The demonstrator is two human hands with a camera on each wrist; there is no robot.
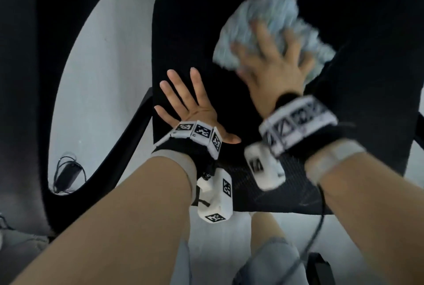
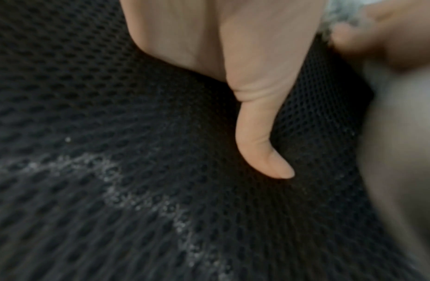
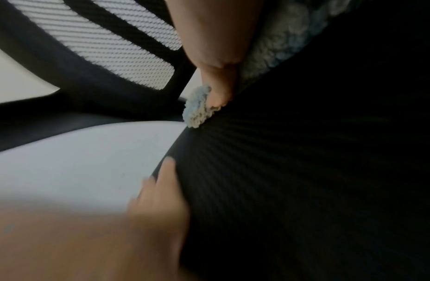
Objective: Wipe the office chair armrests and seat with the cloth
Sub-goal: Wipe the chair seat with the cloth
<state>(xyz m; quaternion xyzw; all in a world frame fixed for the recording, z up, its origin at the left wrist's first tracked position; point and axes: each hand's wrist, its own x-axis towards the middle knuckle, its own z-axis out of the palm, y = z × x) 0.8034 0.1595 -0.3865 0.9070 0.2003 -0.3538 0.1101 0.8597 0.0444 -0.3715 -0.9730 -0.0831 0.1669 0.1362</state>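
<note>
The office chair's black mesh seat [image 1: 197, 32] fills the middle of the head view. A fluffy light-blue cloth [image 1: 270, 16] lies on it, right of centre. My right hand [image 1: 273, 60] presses flat on the cloth with fingers spread, blurred by motion. My left hand [image 1: 183, 101] rests flat on the seat's near left part, fingers straight and spread. In the left wrist view my thumb [image 2: 264, 148] lies on the seat mesh [image 2: 161, 114], which carries a pale dusty streak [image 2: 142, 201]. The right wrist view shows the cloth [image 3: 199, 106] under my thumb [image 3: 218, 79].
A black armrest [image 1: 128, 140] curves down at the seat's left over a pale floor [image 1: 101, 78]. A small black device with cables [image 1: 66, 174] lies on the floor at the left. The chair's mesh backrest [image 3: 108, 47] stands behind the seat. My legs [image 1: 270, 250] are below.
</note>
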